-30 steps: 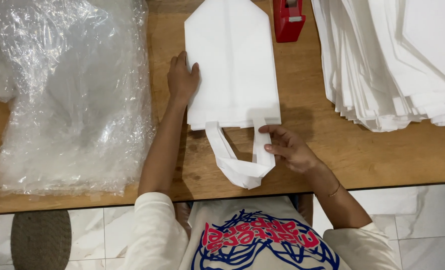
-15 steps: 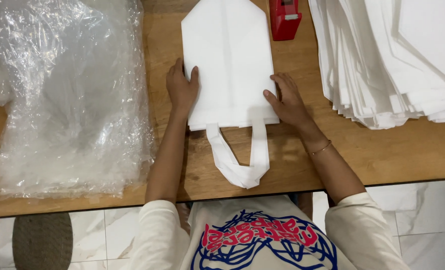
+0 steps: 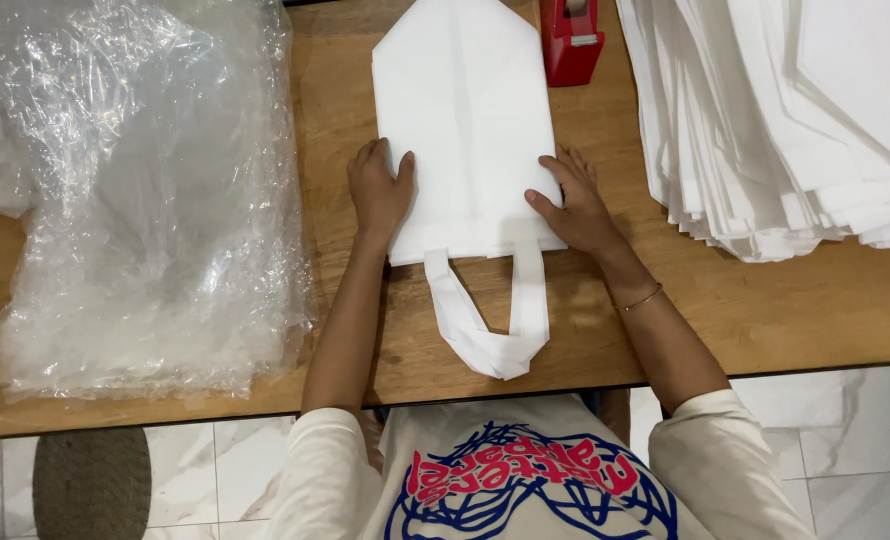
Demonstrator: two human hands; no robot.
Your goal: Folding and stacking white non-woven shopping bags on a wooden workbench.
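Near edge: person's white shirt with red and blue print, tiled floor below, round woven mat at lower left. White fabric tote bag lies flat mid-table on the wooden table, its handle loop pointing toward the person. Left hand flat, fingers together, pressing the bag's left lower edge. Right hand flat, fingers slightly spread, pressing the right lower edge; thin bracelet on that wrist. Crumpled clear plastic wrap to the left. Stack of white folded bags to the right. Far: red tape dispenser just beside the bag's top.
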